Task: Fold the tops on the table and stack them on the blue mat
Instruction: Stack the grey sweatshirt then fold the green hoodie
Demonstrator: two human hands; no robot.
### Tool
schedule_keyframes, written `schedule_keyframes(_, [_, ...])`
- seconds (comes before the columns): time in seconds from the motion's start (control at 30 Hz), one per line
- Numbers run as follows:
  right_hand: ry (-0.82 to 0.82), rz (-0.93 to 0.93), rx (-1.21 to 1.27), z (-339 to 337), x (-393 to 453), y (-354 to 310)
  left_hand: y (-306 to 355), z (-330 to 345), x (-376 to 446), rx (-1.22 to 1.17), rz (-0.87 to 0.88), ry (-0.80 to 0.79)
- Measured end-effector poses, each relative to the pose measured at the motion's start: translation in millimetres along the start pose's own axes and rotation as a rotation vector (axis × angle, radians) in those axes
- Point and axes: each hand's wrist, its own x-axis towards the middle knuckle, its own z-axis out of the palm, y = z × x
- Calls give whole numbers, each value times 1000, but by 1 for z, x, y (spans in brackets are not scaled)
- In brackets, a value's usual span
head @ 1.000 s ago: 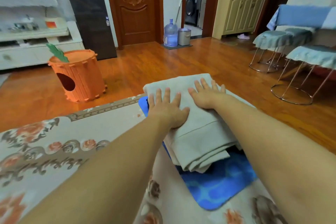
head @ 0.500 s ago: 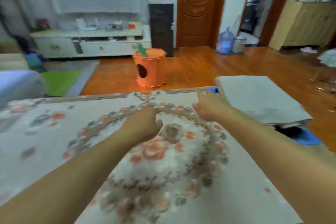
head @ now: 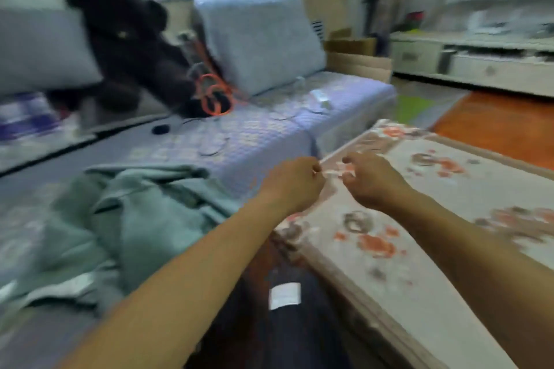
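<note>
A crumpled grey-green top (head: 144, 213) lies on the sofa seat (head: 254, 135) at the left. The floral-covered table (head: 419, 219) runs along the right. My left hand (head: 292, 184) and my right hand (head: 371, 180) hang close together in the air over the table's near-left edge, fingers loosely curled, holding nothing. The left hand is about a hand's width right of the top and does not touch it. The blue mat and the folded stack are out of view. The picture is blurred by motion.
A black plush toy (head: 129, 48) and orange loops (head: 214, 94) lie at the sofa's back beside a grey cushion (head: 257, 36). A low white cabinet (head: 479, 63) stands far right. A narrow gap separates sofa and table, with my dark-clad leg (head: 284, 323) in it.
My hands left the folded stack on the blue mat and swung left across the table. My view turned left to the sofa, bringing the crumpled top into sight.
</note>
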Motion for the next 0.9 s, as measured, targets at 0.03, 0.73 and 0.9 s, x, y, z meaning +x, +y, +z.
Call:
schedule_keyframes(0.03, [-33, -41, -4, 16, 12, -27, -28, -7, -8, -11, -57, 15])
schedule_keyframes(0.73, [-462, -383, -114, 132, 65, -234, -333, -70, -69, -297, -824, 430])
schedule_keyframes(0.9, [-321, -309, 531, 82, 64, -251, -219, -135, -40, -599, -281, 407])
